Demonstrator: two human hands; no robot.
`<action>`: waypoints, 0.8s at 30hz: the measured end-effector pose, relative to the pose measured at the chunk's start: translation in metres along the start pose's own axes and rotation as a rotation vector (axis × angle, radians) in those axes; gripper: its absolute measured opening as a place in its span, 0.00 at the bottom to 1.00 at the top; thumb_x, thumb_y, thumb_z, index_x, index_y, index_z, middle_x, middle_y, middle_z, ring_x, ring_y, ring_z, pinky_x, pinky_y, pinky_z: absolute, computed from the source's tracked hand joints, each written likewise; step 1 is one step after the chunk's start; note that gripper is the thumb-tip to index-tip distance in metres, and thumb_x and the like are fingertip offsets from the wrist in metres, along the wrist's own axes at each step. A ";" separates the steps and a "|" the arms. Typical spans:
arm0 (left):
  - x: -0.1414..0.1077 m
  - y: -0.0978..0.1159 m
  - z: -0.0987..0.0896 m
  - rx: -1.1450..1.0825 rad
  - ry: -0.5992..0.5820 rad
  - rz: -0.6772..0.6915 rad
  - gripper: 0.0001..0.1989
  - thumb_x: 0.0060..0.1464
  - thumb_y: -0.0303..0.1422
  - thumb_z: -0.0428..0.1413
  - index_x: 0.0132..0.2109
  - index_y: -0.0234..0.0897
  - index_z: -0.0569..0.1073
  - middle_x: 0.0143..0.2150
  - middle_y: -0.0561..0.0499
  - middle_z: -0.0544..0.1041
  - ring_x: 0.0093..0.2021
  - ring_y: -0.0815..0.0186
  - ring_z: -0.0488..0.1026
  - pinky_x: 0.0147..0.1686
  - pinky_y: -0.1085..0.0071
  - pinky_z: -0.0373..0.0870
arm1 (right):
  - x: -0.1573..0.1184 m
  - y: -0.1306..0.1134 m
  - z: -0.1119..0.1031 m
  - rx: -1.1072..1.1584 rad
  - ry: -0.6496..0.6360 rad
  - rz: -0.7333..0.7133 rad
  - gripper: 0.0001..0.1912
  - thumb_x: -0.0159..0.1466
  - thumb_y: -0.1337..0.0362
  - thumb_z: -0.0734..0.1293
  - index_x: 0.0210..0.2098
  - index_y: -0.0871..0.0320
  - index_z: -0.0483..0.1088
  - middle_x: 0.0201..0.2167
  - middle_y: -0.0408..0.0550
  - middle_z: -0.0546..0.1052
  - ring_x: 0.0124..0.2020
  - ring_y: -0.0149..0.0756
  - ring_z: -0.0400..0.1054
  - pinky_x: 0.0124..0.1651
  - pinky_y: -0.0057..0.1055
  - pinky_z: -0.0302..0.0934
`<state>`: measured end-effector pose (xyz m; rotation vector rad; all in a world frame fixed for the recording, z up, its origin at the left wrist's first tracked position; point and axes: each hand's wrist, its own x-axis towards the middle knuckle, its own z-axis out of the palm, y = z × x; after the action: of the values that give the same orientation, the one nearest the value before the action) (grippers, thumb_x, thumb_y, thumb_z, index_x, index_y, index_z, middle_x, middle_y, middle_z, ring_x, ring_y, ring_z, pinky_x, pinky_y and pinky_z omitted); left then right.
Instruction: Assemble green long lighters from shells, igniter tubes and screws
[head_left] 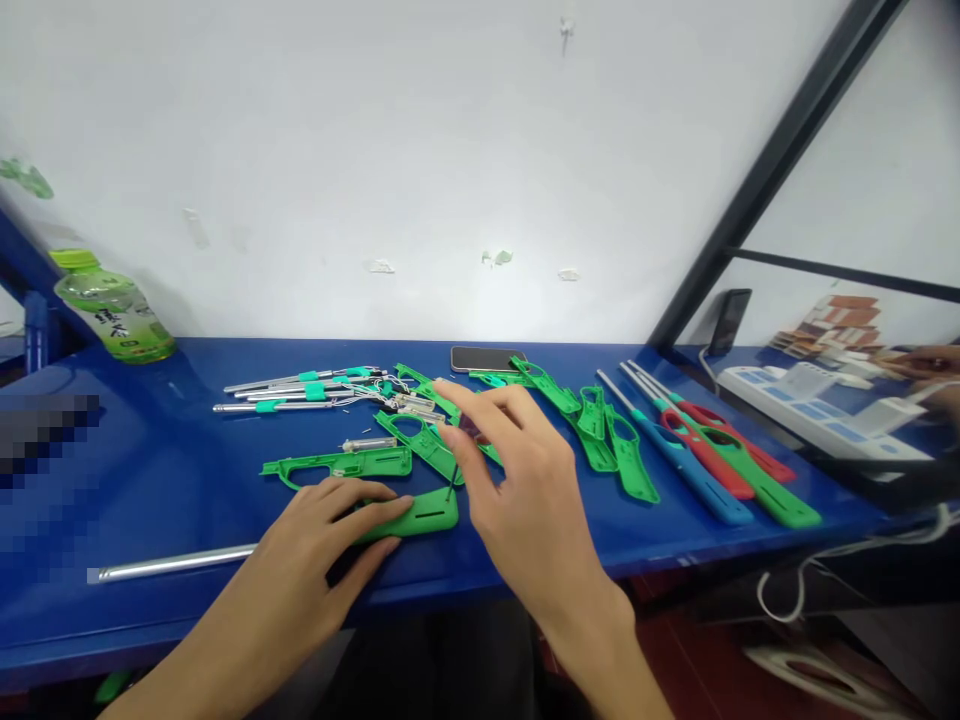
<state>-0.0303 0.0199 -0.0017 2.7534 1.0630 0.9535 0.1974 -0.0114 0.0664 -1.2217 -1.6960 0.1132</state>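
- Your right hand (536, 480) is raised over the desk (172, 480), its fingers (471, 470) nearly closed in a pinch on a slim tool (453, 476), whose dark shaft points down to the end of the green lighter (433, 512).
- Your left hand (311, 530) has its fingers (367, 517) closed on that lighter, thumb along the near edge; it lies near the front of the desk, its silver tube (180, 562) pointing left.
- Just beyond your left hand lies an open green shell half (375, 462), with a clear cylinder (369, 444) beside it.
- Farther back are metal rods with wires (281, 394); more green shell pieces (634, 465) spread toward your right.
- To the right of those pieces lie four whole lighters: one blue (712, 485), two red (716, 465) and one green (784, 500).
- A phone (487, 359) lies near the wall (450, 150); a bottle (116, 310) stands at the back left.
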 end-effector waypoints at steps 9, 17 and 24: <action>0.000 -0.003 0.000 0.007 0.005 0.017 0.13 0.74 0.43 0.56 0.59 0.53 0.81 0.54 0.54 0.85 0.52 0.57 0.82 0.54 0.60 0.75 | -0.003 -0.007 -0.001 0.007 -0.034 0.000 0.16 0.79 0.65 0.65 0.62 0.52 0.79 0.46 0.48 0.80 0.40 0.37 0.78 0.45 0.34 0.75; 0.002 -0.004 0.001 -0.001 -0.022 0.013 0.14 0.74 0.44 0.56 0.60 0.53 0.80 0.55 0.53 0.85 0.52 0.57 0.82 0.53 0.60 0.74 | -0.006 -0.009 -0.002 0.198 -0.112 -0.085 0.24 0.78 0.74 0.59 0.67 0.52 0.75 0.57 0.47 0.83 0.57 0.34 0.78 0.59 0.27 0.73; -0.002 -0.005 0.001 -0.007 -0.019 0.001 0.13 0.73 0.43 0.57 0.59 0.52 0.81 0.55 0.53 0.85 0.53 0.55 0.82 0.55 0.59 0.74 | -0.004 -0.011 0.000 0.102 0.061 -0.086 0.13 0.77 0.66 0.67 0.56 0.56 0.83 0.48 0.50 0.84 0.46 0.36 0.81 0.51 0.30 0.76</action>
<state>-0.0342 0.0223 -0.0050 2.7519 1.0535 0.9282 0.1902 -0.0192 0.0698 -1.0651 -1.6669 0.1076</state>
